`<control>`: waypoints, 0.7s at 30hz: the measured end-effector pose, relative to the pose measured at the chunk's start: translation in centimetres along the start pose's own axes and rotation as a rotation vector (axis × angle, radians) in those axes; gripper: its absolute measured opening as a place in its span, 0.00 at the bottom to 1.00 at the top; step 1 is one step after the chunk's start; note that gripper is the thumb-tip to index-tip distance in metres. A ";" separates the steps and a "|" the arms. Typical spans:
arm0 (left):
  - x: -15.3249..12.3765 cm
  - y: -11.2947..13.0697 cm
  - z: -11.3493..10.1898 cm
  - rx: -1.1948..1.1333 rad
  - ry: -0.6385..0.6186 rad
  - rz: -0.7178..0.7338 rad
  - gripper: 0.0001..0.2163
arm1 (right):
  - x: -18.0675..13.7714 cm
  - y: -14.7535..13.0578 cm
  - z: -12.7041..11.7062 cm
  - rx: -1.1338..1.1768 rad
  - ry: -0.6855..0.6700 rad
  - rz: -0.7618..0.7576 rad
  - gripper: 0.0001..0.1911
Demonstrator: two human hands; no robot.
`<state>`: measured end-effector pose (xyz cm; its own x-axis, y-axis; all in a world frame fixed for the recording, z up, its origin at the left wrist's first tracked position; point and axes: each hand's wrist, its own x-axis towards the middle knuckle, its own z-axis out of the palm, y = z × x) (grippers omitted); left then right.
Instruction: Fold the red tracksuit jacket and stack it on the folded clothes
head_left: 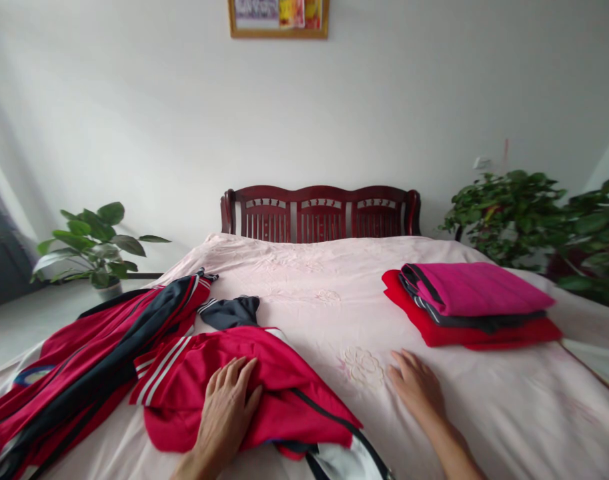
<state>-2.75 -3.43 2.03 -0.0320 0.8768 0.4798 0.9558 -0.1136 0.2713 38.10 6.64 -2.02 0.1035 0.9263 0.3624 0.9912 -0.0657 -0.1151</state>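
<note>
My left hand [229, 403] lies with its fingers spread on a crumpled red jacket [284, 380] with white stripes and dark trim. Nothing shows gripped in it. Part of a navy sleeve [231, 311] sticks out behind the red cloth. To the right, my right hand [418, 387] rests on the pink bedsheet [309, 283], its fingers apart and holding nothing. Just beyond that hand sits a stack of folded clothes, a magenta garment [484, 288] on top of a dark one [489, 323] and a red one [464, 337].
Another red and navy jacket [119, 340] stretches along the bed's left side. A dark wooden headboard [319, 213] stands at the far end. Leafy plants flank the bed, one at left [97, 240] and more at right [504, 210]. A framed picture [279, 33] hangs above.
</note>
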 end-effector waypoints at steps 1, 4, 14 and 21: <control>0.0 -0.3 0.1 0.017 -0.022 -0.005 0.20 | 0.0 0.0 -0.1 -0.001 0.004 -0.003 0.25; -0.1 -0.7 0.4 0.029 -0.083 0.015 0.21 | 0.0 -0.1 -0.4 0.001 0.019 -0.019 0.23; 0.5 -1.0 -0.2 0.010 -0.157 -0.034 0.20 | 0.0 -0.3 -0.6 -0.033 0.008 -0.038 0.24; 0.4 -1.4 -0.1 0.012 -0.156 -0.062 0.14 | -0.2 -0.6 -1.0 -0.044 -0.009 -0.016 0.23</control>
<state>-4.15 -2.97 1.95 -0.0458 0.9439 0.3269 0.9568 -0.0527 0.2860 37.61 6.12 -1.15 0.0875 0.9304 0.3559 0.9954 -0.0675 -0.0685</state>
